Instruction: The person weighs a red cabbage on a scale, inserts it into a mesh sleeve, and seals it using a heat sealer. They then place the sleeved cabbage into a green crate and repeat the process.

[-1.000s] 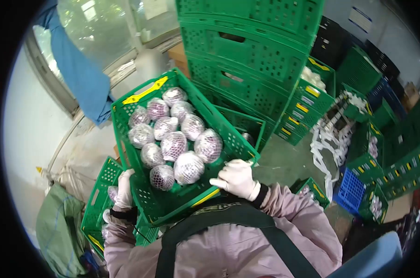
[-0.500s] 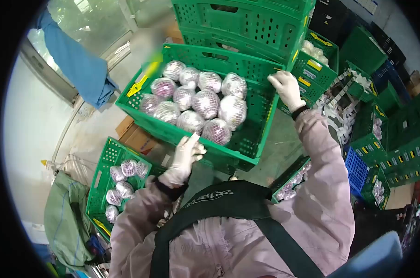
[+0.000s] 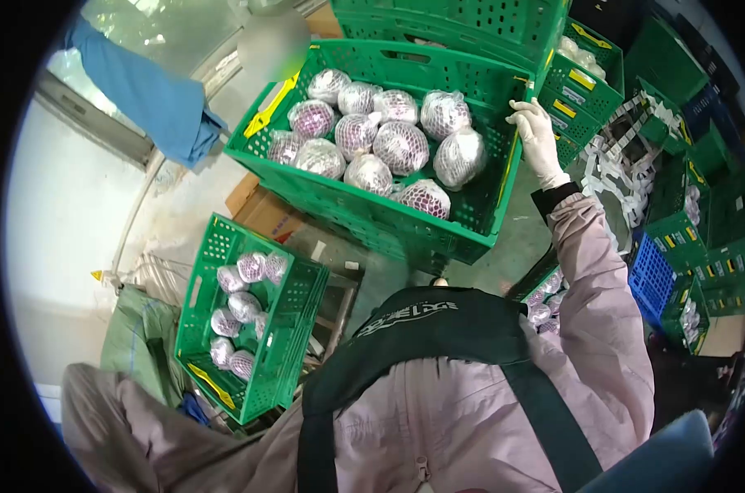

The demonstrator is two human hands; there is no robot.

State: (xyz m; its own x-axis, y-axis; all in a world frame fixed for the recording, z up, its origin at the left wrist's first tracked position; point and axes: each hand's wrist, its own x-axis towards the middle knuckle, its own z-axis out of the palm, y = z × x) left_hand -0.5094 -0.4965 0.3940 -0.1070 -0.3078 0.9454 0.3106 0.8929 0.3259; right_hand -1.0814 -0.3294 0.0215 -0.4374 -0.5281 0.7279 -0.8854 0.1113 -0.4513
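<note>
My right hand (image 3: 535, 140), in a white glove, has its fingers closed over the right rim of a large green crate (image 3: 364, 205). Inside that crate lie several round purplish heads (image 3: 400, 148), each wrapped in clear film with a net pattern, mostly toward the left and middle. The crate's right end shows its bare floor. My left hand is out of view; only its sleeve (image 3: 142, 419) shows, bent at the lower left. Near that sleeve stands a lower green crate (image 3: 294, 329) with smaller wrapped purplish heads (image 3: 244, 306) in it.
Tall green crates (image 3: 471, 25) are stacked right behind the large one. More crates (image 3: 582, 82) with wrapped produce stand at the right, by a blue crate (image 3: 650, 279) and scattered white strips (image 3: 619, 181). A cardboard box (image 3: 261, 212) sits at the left, near hanging blue cloth (image 3: 142, 99).
My left hand has left the large crate's front rim and gone out of view, its arm swinging to the lower left. My right hand stays at the right rim. The view has shifted.
</note>
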